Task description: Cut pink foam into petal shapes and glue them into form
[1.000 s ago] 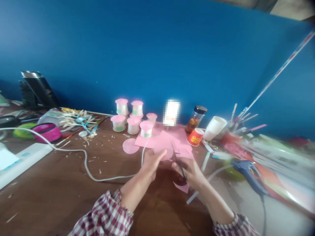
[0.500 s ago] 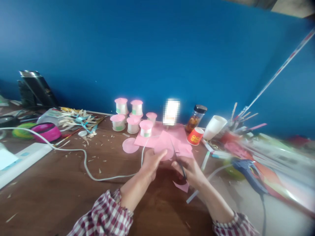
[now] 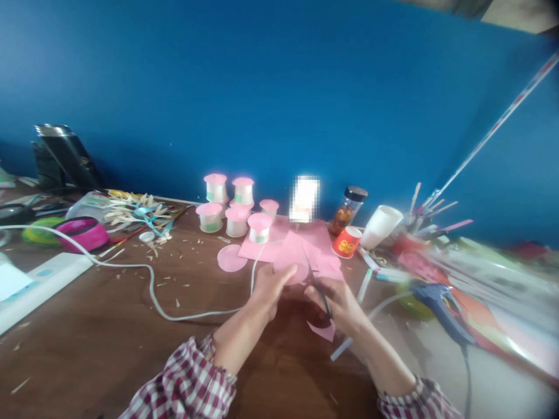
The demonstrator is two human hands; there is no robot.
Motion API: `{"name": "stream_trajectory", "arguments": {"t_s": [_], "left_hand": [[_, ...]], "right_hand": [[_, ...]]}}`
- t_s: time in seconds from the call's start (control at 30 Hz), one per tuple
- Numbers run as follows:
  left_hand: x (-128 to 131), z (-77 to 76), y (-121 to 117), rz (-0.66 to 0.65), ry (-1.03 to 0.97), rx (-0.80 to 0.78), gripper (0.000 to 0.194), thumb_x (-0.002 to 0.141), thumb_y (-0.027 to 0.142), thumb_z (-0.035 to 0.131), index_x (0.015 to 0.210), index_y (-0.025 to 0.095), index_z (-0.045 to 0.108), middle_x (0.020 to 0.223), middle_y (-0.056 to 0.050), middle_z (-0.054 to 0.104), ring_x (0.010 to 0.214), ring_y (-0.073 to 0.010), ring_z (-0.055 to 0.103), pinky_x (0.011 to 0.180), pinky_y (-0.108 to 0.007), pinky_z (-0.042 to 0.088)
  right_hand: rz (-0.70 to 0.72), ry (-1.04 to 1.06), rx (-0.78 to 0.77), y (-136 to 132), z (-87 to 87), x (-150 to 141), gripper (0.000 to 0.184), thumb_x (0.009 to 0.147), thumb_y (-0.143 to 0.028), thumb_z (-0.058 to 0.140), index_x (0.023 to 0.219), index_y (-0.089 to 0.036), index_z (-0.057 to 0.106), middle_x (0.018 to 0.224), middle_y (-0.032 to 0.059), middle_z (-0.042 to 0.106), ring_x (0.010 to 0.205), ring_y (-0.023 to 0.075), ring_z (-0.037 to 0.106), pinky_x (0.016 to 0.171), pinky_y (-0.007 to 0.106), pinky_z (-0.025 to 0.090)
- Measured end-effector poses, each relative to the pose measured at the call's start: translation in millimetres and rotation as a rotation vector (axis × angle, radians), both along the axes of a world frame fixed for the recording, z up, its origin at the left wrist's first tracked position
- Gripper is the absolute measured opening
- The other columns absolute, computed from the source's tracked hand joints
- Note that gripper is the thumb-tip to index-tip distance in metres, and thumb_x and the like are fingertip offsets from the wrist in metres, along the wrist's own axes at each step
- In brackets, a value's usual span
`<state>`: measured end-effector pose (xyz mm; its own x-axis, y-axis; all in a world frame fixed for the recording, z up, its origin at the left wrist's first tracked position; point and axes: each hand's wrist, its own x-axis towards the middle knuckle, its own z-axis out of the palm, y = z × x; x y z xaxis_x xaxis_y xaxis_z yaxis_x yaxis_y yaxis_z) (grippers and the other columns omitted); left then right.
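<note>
Paper (image 3: 290,250), cups (image 3: 236,228) block ahead; cable (image 3: 152,285) left; near tabletop (image 3: 279,375) free

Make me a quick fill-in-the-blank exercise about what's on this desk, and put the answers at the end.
1. The right hand holds a pair of dark ____.
2. The left hand grips paper coloured ____.
3. The jar has a lid coloured ____.
4. The wall behind the desk is ____.

Missing words: scissors; pink; black; blue.
</note>
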<state>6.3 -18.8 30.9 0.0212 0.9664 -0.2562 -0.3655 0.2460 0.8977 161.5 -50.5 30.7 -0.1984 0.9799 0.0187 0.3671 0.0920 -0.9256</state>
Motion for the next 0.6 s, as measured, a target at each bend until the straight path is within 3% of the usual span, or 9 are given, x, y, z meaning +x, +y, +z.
{"name": "stream_trajectory", "arguments": {"t_s": [0.6], "left_hand": [[-2.8, -2.3, 3.3, 0.076, 0.004, 0.027, 0.022, 0.060, 0.024, 0.077, 0.075, 0.010, 0.071, 0.068, -0.008, 0.070, 0.060, -0.0171, 0.063, 0.056, -0.025, 0.047]], "right_hand": [[0.005, -0.045, 0.004, 0.9, 0.5, 0.0, 0.036, 0.083, -0.050, 0.058, 0.070, -0.016, 0.057, 0.048, -0.0051, 0.046, 0.039, 0.0100, 0.047, 0.038, 0.020, 0.033]]}}
